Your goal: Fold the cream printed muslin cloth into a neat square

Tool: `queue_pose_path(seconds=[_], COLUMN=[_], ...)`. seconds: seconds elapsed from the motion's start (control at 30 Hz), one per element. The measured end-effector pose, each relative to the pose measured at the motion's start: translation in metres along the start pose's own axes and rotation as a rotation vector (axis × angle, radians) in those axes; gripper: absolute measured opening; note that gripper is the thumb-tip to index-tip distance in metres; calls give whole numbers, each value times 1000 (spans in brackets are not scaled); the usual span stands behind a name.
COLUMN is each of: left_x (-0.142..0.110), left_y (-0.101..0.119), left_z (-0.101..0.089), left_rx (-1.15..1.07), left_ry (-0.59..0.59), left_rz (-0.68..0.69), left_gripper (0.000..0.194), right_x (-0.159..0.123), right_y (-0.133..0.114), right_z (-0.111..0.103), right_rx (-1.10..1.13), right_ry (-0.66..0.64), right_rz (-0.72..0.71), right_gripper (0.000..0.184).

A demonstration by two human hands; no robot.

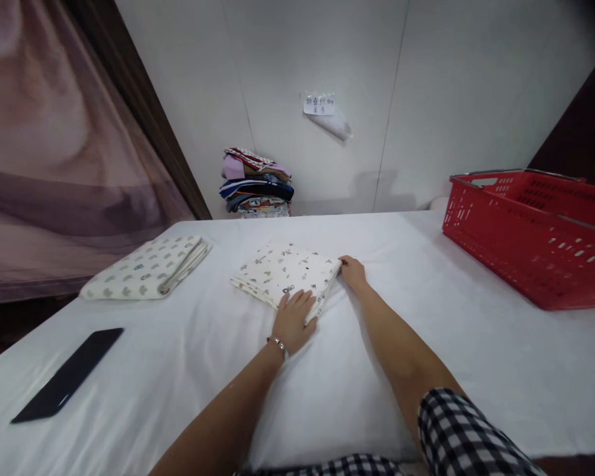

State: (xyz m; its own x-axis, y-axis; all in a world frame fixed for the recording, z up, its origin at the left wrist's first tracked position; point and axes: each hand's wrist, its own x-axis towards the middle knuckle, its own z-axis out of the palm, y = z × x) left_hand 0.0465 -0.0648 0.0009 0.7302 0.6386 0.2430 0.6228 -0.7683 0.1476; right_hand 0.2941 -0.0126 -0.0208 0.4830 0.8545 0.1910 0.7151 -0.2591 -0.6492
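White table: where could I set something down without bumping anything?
The white tabletop is bare between the right arm and red basket, and between the black slab and left arm. A narrower gap separates the left cloth from the middle cloth. It's crowded where left hand and right hand touch the latter.

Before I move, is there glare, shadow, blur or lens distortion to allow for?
Head view: flat, dim light; faint shadow on the back wall; small glint on the black slab; red basket apparently stretched near the right edge; top right corner dark; print on the middle folded cloth slightly soft.
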Motion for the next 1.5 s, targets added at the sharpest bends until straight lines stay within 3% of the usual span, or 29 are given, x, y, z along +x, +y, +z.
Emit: queue_pose_path(seconds=[0.2,0.43,0.5,0.63,0.87,0.97,1.07,1.2,1.37,1.5], left_x=[-1,-1,-1,-1,-3,-4,-5,-5,-6,-9], left_y=[-1,-2,-2,-1,-2,-2,-1,2,-1,-19], left_z=[0,4,5,6,6,6,6,7,0,-12], left_rx=[-12,-22,-21,-17,-17,-15,-28,-52,-110,-214], left_ry=[17,78,103,134,100,92,89,81,49,60], left_rz=[13,38,45,55,60,72,77,63,86,72], left_gripper=[45,45,44,43,48,51,53,58,64,45], right_x=[-2,-13,-17,-23,-28,-38,-56,-81,-93,-94], right_y=[1,12,14,14,7,-7,-31,-55,-51,-47], right_z=[0,-1,0,-1,-8,-13,-15,-12,-5,-4], right_rx=[5,293,253,68,-91,-109,-82,-146,-272,-280], right_ry=[21,101,111,0,-15,25,62,-46,-208,-208], right_rz=[-14,-43,-120,-228,-171,-196,-348,-512,-482,-454], right_gripper=[34,42,43,51,52,49,44,40,39,41])
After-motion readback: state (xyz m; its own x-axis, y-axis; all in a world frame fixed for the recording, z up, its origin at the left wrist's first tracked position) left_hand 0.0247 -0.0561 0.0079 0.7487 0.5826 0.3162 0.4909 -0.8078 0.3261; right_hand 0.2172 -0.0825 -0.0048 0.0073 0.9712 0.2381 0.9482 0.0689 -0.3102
